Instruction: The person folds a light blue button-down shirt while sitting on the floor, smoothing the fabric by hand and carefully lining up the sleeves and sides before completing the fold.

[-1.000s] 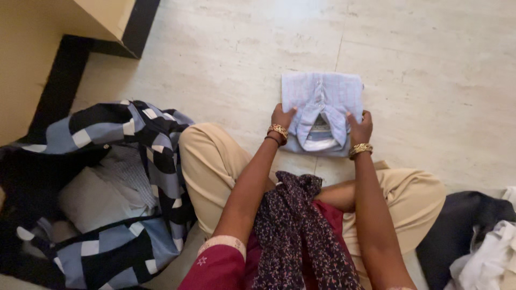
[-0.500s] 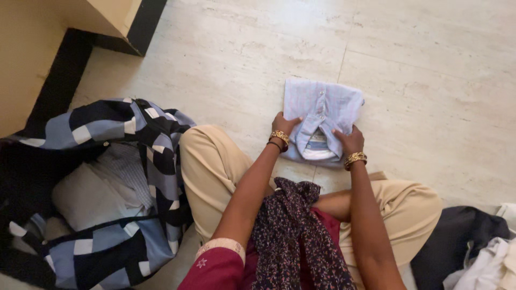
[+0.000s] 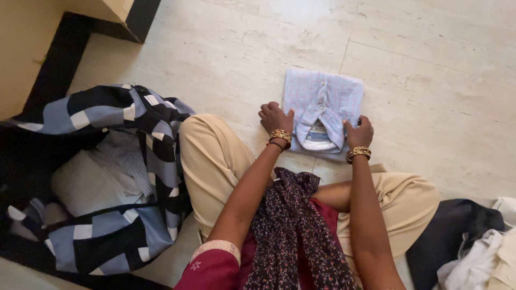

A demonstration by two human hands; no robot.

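Pale marble tile floor (image 3: 430, 80); folded light-blue shirt (image 3: 322, 110) on it; left hand (image 3: 275, 118), right hand (image 3: 359, 132) flat, pressing shirt edges.

Single head view, looking steeply down, near, over lap onto floor (image 3: 419, 64)

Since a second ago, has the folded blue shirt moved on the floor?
No, not noticeably: the folded shirt still lies with its right part across the same floor joint.

Pale stone tile floor (image 3: 441, 75), open blue, black and white checked bag (image 3: 107, 182) at left holding folded clothes (image 3: 102, 172), dark cloth (image 3: 451, 231) and white garments (image 3: 484, 258) heaped at lower right, dark skirting (image 3: 59, 59) along the wall
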